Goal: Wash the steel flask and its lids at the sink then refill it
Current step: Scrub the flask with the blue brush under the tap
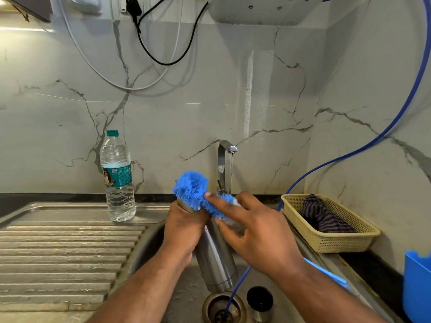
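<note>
Lying nearest, beside the drain (pixel 224 310) of the sink (pixel 149 241), a small lid (pixel 260 304) is not yet in any grip. Above it the steel flask (pixel 215 259) hangs tilted over the basin, probably so that water falls inside. The left grip (pixel 184 227) is closed around its neck. The right grip (pixel 254 231) holds the blue brush (pixel 191 186), forefinger stretched along the bristles, at the flask's mouth. Behind, the tap (pixel 224 159) runs thinly.

Bare forearms (pixel 144 287), bare left hand (pixel 184 227), right hand (pixel 261 236)
</note>
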Demonstrator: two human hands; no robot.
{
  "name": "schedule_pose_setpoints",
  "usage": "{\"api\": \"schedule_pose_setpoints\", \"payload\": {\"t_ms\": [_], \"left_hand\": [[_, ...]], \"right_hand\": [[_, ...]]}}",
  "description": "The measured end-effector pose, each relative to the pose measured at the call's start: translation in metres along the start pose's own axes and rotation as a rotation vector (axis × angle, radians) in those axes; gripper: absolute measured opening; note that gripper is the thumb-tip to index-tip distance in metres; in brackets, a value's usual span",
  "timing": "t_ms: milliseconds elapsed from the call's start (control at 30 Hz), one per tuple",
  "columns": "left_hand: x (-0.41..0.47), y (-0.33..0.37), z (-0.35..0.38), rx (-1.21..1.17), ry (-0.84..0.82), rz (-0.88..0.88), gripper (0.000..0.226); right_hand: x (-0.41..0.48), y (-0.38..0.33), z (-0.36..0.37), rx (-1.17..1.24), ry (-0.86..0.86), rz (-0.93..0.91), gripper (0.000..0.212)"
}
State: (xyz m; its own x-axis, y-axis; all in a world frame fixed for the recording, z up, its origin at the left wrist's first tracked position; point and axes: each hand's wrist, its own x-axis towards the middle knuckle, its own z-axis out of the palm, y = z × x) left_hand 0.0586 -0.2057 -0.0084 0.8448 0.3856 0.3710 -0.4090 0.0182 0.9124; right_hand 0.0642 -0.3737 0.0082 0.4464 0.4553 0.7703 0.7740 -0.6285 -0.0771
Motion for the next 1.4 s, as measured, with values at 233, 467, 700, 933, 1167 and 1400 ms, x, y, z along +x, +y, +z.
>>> {"api": "schedule_pose_setpoints", "payload": {"t_ms": [233, 467, 700, 933, 1167, 1400], "left_hand": [[0.003, -0.006, -0.004, 0.272, 0.061, 0.003, 0.057], [-0.003, -0.007, -0.005, 0.667, -0.092, 0.241, 0.069], [-0.003, -0.011, -0.007, 0.767, -0.067, 0.279, 0.072], [-0.004, -0.008, -0.004, 1.114, -0.076, 0.441, 0.082], [-0.007, -0.010, -0.001, 1.372, -0.120, 0.512, 0.089], [-0.007, -0.009, -0.001, 1.434, -0.222, 0.624, 0.086]], "right_hand": [[0.009, 0.045, -0.018, 0.064, 0.034, 0.267, 0.058], [0.019, 0.062, -0.056, -0.015, 0.126, 0.207, 0.055], [0.018, 0.068, -0.054, -0.283, -0.024, 0.059, 0.053], [0.021, 0.057, -0.067, -0.487, -0.320, 0.143, 0.054], [0.017, 0.043, -0.056, -0.524, -0.447, 0.088, 0.064], [0.017, 0.038, -0.050, -0.430, -0.584, 0.072, 0.072]]}}
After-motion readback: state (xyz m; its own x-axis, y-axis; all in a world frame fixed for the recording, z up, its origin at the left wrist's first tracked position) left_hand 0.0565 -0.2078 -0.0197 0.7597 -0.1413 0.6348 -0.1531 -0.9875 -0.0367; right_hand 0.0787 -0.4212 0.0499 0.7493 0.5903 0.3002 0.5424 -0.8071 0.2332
